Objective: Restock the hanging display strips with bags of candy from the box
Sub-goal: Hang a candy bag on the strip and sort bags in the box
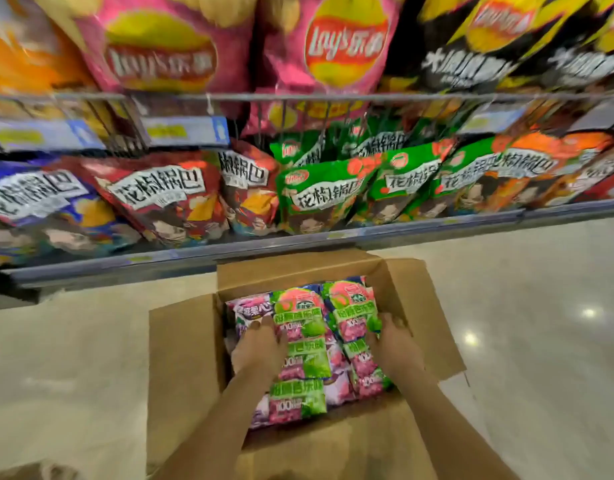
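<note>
Box: an open cardboard box [291,445] stands on the pale floor [541,306], just in front of the bottom shelf edge [333,237]; its far flap leans against that edge.
Flaps: the left flap [184,358] and right flap [433,317] are folded outward, leaving the mouth of the box open from above.
Room around it: bare floor shows to the left and right of the box.
Contents: the box holds bags of candy [300,341], green and pink on top in two overlapping rows, with purple bags [250,306] beneath and along the left side.
Left hand: the left hand [258,348] is inside the box, fingers curled down over the left edge of the left green row, gripping it.
Right hand: the right hand [392,341] is inside by the right wall, fingers curled onto the right green row [354,317].
Shelves: snack bags [312,195] fill the bottom shelf; large chip bags [333,46] stand above behind a wire rail [333,97].
Blur: the upper shelves are smeared.
</note>
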Tool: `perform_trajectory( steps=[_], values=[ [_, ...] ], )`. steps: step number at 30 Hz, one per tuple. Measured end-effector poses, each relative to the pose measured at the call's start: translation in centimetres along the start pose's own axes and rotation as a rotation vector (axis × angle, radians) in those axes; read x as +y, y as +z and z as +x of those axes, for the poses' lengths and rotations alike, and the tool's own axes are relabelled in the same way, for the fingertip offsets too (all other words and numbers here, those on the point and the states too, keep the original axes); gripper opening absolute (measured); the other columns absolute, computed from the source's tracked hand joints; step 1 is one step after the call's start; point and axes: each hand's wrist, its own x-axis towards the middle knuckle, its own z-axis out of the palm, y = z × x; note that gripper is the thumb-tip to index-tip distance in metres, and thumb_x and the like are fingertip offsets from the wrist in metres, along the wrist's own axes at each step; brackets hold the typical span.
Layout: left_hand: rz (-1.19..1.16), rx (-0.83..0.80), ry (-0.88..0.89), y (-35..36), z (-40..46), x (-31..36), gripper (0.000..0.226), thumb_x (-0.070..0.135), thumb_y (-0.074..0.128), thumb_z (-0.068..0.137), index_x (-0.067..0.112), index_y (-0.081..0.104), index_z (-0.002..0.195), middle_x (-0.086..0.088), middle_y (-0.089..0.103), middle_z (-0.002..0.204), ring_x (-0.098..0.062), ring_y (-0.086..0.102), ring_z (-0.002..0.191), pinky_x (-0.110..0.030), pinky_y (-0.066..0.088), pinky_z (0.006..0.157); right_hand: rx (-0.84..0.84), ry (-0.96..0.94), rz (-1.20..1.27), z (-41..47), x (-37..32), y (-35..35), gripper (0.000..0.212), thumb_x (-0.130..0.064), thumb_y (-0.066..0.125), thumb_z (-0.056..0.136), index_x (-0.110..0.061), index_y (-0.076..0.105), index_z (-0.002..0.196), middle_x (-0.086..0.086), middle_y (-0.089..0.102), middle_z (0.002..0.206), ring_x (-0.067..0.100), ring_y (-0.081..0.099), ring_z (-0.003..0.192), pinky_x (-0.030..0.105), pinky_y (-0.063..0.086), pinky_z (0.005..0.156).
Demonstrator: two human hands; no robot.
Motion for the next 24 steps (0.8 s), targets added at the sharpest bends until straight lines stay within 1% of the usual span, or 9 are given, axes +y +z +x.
perform_trajectory(
  steps=[3, 7, 11, 12, 14, 16, 17, 20, 24],
  values=[
    [-0.159, -0.016, -0.081, 2.6, 3.2, -1.0, 0.036, 0.041, 0.042, 0.095, 0.008, 0.054, 0.105, -0.016, 0.064, 0.105, -0.033, 0.060, 0.098, -0.036, 0.048, 0.079, 0.083, -0.001, -0.023, 2.7, 0.5, 2.6, 0.045, -0.034, 0.038, 0.098, -0.006, 0.036, 0.133, 0.016, 0.049, 0.127, 0.032, 0.051, 0.115, 0.038, 0.043, 0.089],
    [-0.253, -0.064, -0.124, 4.6, 6.1, -1.5, 0.044, 0.046, 0.045, 0.094, 0.003, 0.051, 0.101, -0.019, 0.063, 0.102, -0.035, 0.060, 0.098, -0.035, 0.046, 0.077, 0.049, 0.045, 0.041, 6.0, 1.6, 5.4, 0.056, -0.040, 0.038, 0.098, -0.003, 0.029, 0.139, 0.020, 0.044, 0.135, 0.036, 0.045, 0.121, 0.041, 0.040, 0.094],
    [-0.319, -0.091, -0.177, 4.6, 7.6, -0.8, 0.055, 0.060, 0.046, 0.088, 0.010, 0.042, 0.063, -0.010, 0.053, 0.068, -0.029, 0.055, 0.075, -0.033, 0.041, 0.067, -0.001, 0.111, 0.119, 7.7, 1.4, 5.9, 0.064, -0.045, 0.045, 0.094, -0.001, 0.028, 0.138, 0.022, 0.044, 0.133, 0.038, 0.045, 0.121, 0.043, 0.042, 0.094],
    [-0.327, -0.102, -0.188, 4.6, 7.7, -0.5, 0.056, 0.060, 0.048, 0.086, 0.011, 0.044, 0.061, -0.013, 0.056, 0.068, -0.030, 0.057, 0.075, -0.033, 0.041, 0.066, 0.008, 0.117, 0.110, 7.8, 1.4, 5.9, 0.065, -0.047, 0.048, 0.092, 0.000, 0.031, 0.135, 0.022, 0.045, 0.131, 0.038, 0.046, 0.120, 0.043, 0.043, 0.093],
    [-0.383, -0.134, -0.209, 4.6, 7.9, 0.0, 0.049, 0.054, 0.057, 0.085, 0.006, 0.057, 0.076, -0.017, 0.063, 0.084, -0.031, 0.062, 0.090, -0.032, 0.043, 0.069, 0.062, 0.131, 0.121, 7.8, 1.2, 5.7, 0.068, -0.048, 0.057, 0.087, 0.000, 0.035, 0.131, 0.022, 0.047, 0.127, 0.038, 0.048, 0.117, 0.043, 0.044, 0.091],
    [-0.424, -0.188, -0.235, 4.4, 7.8, 0.2, 0.042, 0.046, 0.062, 0.085, 0.005, 0.056, 0.091, -0.013, 0.058, 0.091, -0.029, 0.060, 0.098, -0.032, 0.043, 0.075, 0.090, 0.162, 0.163, 7.7, 1.0, 5.5, 0.072, -0.046, 0.066, 0.082, 0.000, 0.037, 0.129, 0.021, 0.047, 0.127, 0.037, 0.048, 0.116, 0.041, 0.043, 0.090],
    [-0.444, -0.216, -0.238, 4.5, 8.0, 0.2, 0.040, 0.043, 0.064, 0.085, 0.004, 0.057, 0.092, -0.012, 0.057, 0.092, -0.029, 0.060, 0.097, -0.031, 0.043, 0.075, 0.075, 0.191, 0.197, 7.7, 0.8, 5.3, 0.073, -0.046, 0.069, 0.080, -0.001, 0.038, 0.129, 0.020, 0.048, 0.127, 0.036, 0.049, 0.116, 0.040, 0.043, 0.089],
    [-0.569, -0.274, -0.260, 4.4, 8.3, -0.2, 0.033, 0.034, 0.069, 0.082, 0.008, 0.051, 0.072, -0.013, 0.057, 0.087, -0.026, 0.057, 0.084, -0.030, 0.040, 0.067, -0.004, 0.282, 0.376, 8.5, 1.3, 5.7, 0.073, -0.046, 0.077, 0.071, -0.004, 0.047, 0.123, 0.015, 0.058, 0.119, 0.034, 0.056, 0.110, 0.040, 0.047, 0.086],
    [-0.818, -0.282, -0.254, 4.1, 8.0, -0.7, 0.027, 0.019, 0.069, 0.084, 0.006, 0.050, 0.098, -0.012, 0.055, 0.106, -0.027, 0.053, 0.098, -0.036, 0.041, 0.083, -0.047, 0.361, 0.672, 9.2, 2.5, 6.6, 0.058, -0.034, 0.079, 0.070, -0.005, 0.056, 0.115, 0.012, 0.065, 0.106, 0.031, 0.062, 0.096, 0.042, 0.051, 0.086]
  ],
)
